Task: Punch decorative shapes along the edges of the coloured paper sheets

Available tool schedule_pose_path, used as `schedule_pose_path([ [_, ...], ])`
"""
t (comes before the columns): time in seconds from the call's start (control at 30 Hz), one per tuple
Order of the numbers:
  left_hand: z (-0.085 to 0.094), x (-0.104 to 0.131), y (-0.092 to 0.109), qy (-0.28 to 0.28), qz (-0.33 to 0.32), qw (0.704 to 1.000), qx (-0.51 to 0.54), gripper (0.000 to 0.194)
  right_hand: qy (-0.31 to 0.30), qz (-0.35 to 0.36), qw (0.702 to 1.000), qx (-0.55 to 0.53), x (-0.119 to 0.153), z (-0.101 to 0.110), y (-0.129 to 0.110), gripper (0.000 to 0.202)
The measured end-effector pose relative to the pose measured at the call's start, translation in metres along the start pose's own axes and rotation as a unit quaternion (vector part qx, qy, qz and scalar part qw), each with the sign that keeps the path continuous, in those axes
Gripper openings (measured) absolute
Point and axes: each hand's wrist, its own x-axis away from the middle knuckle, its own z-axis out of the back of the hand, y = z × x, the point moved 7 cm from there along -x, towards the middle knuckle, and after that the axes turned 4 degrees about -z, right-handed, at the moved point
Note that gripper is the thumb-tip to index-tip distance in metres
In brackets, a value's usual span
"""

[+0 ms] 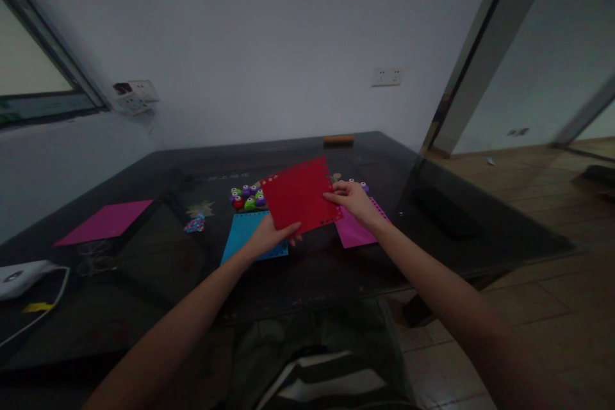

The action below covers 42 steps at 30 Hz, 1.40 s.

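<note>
Between my hands a red square sheet (300,197) with small holes along its edges is held up, tilted, above the table. My left hand (275,235) pinches its lower left part, thumb on top. My right hand (353,200) grips its right edge between thumb and fingers. Below my left hand lies a blue sheet (243,237) with holes along its edges, partly covered by that hand. A pink sheet (355,230), also holed, lies under my right wrist. Behind the red sheet, several small colourful figures with big eyes (247,198) stand grouped, some of them hidden.
On the dark table (307,278) are another pink sheet (108,221) at left, a patterned small item (195,223), glasses (96,258), a white device with a cable (24,278), an orange-brown bar (339,139) at the back and a dark flat object (446,211) at right.
</note>
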Motion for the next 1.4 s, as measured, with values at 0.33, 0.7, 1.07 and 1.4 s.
schedule_pose_path([
  [0.33, 0.027, -0.004, 0.004, 0.127, -0.034, 0.991, -0.026, 0.04, -0.005, -0.053, 0.996, -0.068, 0.002, 0.003, 0.014, 0.029],
  [0.7, 0.023, -0.006, -0.01, 0.103, -0.02, 0.994, -0.008, 0.039, 0.003, -0.036, 0.998, -0.058, -0.001, 0.009, 0.015, 0.029],
  [1.07, 0.016, -0.004, 0.006, 0.072, -0.046, 0.996, -0.041, 0.037, 0.025, -0.069, 0.995, -0.067, 0.005, 0.029, 0.012, 0.03],
  [1.4, -0.002, 0.003, 0.027, 0.029, -0.114, 0.974, -0.194, 0.035, 0.137, -0.095, 0.984, -0.064, 0.02, 0.111, 0.029, 0.038],
])
